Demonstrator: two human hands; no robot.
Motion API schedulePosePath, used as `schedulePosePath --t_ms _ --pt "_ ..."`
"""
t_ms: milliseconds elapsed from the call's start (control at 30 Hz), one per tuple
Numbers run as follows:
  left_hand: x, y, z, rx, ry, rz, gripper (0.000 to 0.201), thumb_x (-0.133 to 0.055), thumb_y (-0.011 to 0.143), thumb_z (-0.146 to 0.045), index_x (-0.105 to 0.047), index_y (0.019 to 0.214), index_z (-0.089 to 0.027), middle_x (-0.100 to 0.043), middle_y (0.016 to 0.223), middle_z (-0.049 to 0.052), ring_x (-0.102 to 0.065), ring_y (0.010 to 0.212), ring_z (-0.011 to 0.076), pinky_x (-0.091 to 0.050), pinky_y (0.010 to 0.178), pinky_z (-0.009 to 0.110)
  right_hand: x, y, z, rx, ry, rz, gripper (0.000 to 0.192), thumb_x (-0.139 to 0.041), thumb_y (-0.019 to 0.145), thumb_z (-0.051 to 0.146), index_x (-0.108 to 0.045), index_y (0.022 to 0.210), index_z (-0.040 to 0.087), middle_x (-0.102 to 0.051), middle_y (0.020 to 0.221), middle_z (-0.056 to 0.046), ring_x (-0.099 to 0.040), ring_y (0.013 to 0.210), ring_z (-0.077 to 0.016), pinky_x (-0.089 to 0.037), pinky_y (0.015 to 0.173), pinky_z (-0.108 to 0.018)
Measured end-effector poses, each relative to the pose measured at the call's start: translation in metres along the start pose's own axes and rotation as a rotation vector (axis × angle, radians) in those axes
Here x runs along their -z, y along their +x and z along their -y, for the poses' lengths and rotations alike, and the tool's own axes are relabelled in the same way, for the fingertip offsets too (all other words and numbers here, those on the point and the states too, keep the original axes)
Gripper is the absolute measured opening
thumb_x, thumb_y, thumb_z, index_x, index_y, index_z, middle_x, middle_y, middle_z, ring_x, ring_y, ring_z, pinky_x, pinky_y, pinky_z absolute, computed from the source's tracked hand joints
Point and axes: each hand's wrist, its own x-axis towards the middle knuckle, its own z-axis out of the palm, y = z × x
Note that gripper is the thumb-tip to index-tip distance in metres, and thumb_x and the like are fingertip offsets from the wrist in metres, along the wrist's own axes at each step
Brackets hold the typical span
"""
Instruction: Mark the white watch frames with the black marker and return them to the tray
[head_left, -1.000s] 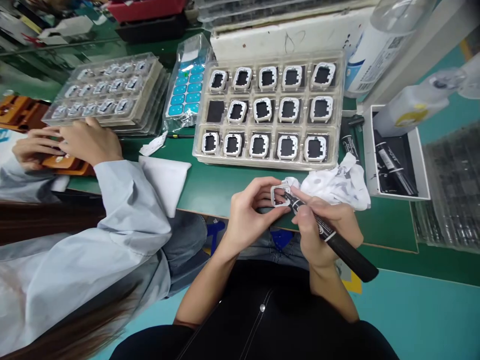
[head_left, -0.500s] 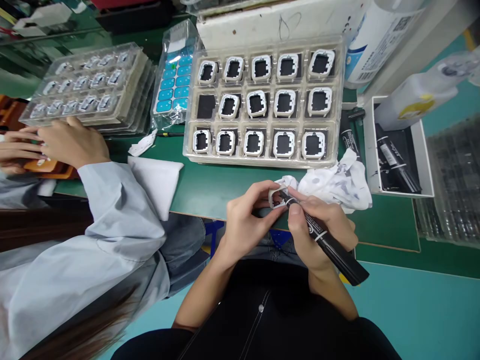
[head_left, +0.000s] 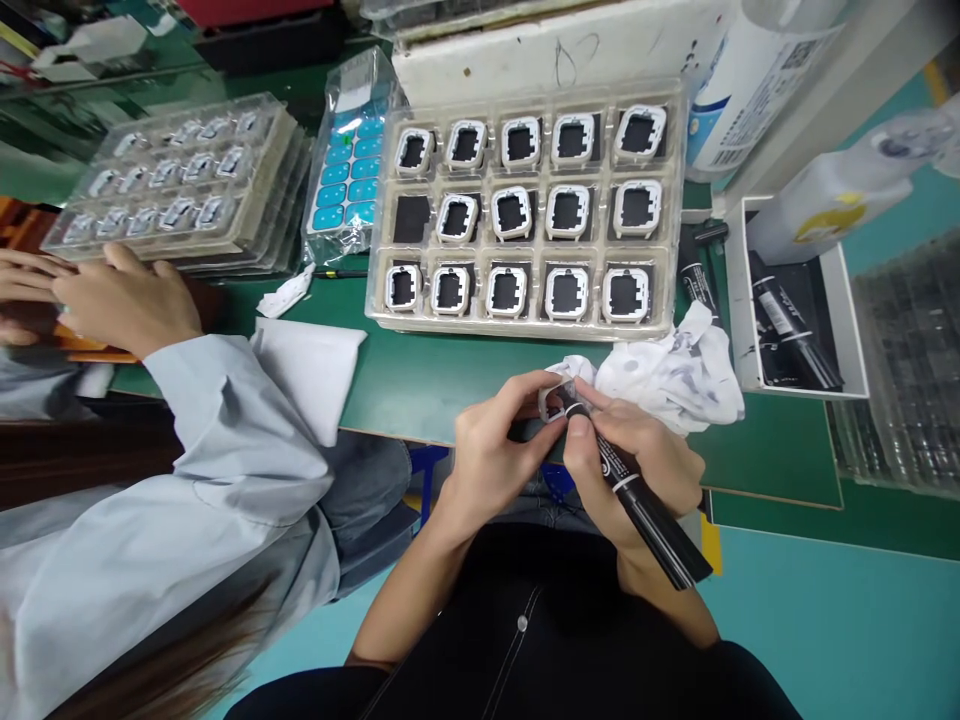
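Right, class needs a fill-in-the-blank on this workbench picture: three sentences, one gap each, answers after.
1. The right hand holds a black ____.
2. The left hand pinches a small white ____.
3. In the clear tray, exactly ____ pocket has no white frame.

Missing words: marker; frame; one

- Hand-scrawled mark, looks like "A2" or similar, not legible for sure, on white foam block (head_left: 555,50) at 12 o'clock.
- QR-type code and blue print on white bottle (head_left: 742,85) at 1 o'clock, too small to read.
- White print on black marker (head_left: 637,500), unreadable.
- Yellow logo on bottle (head_left: 825,215) at 2 o'clock, unreadable.
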Motion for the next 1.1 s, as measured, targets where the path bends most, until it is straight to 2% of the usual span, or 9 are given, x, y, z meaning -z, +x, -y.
schedulePosePath --t_ms 200,400,600,733,867,967,1100 --pt "0.000 -0.003 0.000 0.056 -0.047 -0.007 0.035 -0.094 0.107 -0.021 -0.081 0.139 -0.027 -0.094 0.123 -0.001 -0.095 0.103 0.0160 -0.079 0.102 0.023 -0.001 -0.001 0.001 -0.050 0.013 -0.033 0.022 -0.084 0.101 0.006 -0.079 0.110 0.026 -0.090 0.089 0.001 -0.097 0.097 -0.0335 -0.085 0.080 -0.034" --pt "0.000 -0.004 0.002 0.064 -0.030 -0.008 0.034 -0.094 0.108 -0.026 -0.082 0.139 -0.027 -0.095 0.123 0.001 -0.095 0.103 0.0178 -0.081 0.101 0.026 0.000 -0.002 0.002 -0.054 -0.004 -0.005 0.022 -0.084 0.103 0.008 -0.079 0.112 0.027 -0.091 0.093 0.001 -0.097 0.096 -0.0327 -0.086 0.087 -0.038" --pt "0.000 -0.004 0.002 0.092 -0.037 -0.004 0.033 -0.094 0.108 -0.029 -0.083 0.139 -0.026 -0.095 0.124 0.002 -0.095 0.103 0.0184 -0.081 0.102 0.028 0.000 -0.002 0.003 -0.088 0.014 -0.012 0.020 -0.082 0.106 0.009 -0.077 0.111 0.028 -0.092 0.095 0.001 -0.097 0.099 -0.0317 -0.084 0.081 -0.034" --pt "0.002 -0.002 0.000 0.150 -0.117 0.005 0.037 -0.099 0.104 -0.032 -0.084 0.137 -0.024 -0.095 0.120 0.003 -0.096 0.103 0.0205 -0.082 0.098 0.029 0.001 -0.004 0.001 -0.170 0.088 -0.024 0.017 -0.084 0.105 0.013 -0.075 0.103 0.027 -0.091 0.092 0.002 -0.097 0.099 -0.0323 -0.084 0.081 -0.035" --pt "0.003 0.001 -0.002 0.211 -0.262 0.002 0.044 -0.106 0.097 -0.031 -0.084 0.133 -0.022 -0.093 0.107 0.003 -0.095 0.095 0.0198 -0.082 0.095 0.028 0.003 -0.009 0.000 -0.207 0.159 -0.057 0.013 -0.085 0.106 0.018 -0.078 0.102 0.027 -0.087 0.085 0.003 -0.097 0.097 -0.0333 -0.085 0.083 -0.039" --pt "0.005 0.003 -0.002 0.260 -0.336 0.018 0.049 -0.111 0.092 -0.039 -0.083 0.129 -0.022 -0.093 0.105 0.004 -0.094 0.092 0.0209 -0.082 0.091 0.029 0.006 -0.010 0.000 -0.253 0.223 -0.011 0.014 -0.083 0.108 0.020 -0.079 0.096 0.027 -0.082 0.077 0.004 -0.096 0.087 -0.0309 -0.088 0.092 -0.049" --pt "0.010 0.007 0.001 0.291 -0.442 0.053 0.056 -0.116 0.086 -0.041 -0.083 0.127 -0.022 -0.093 0.104 0.004 -0.094 0.093 0.0211 -0.082 0.087 0.027 0.006 -0.007 0.000 -0.188 0.325 -0.012 0.016 -0.079 0.108 0.016 -0.079 0.097 0.027 -0.076 0.074 0.006 -0.083 0.063 -0.0215 -0.088 0.095 -0.055"
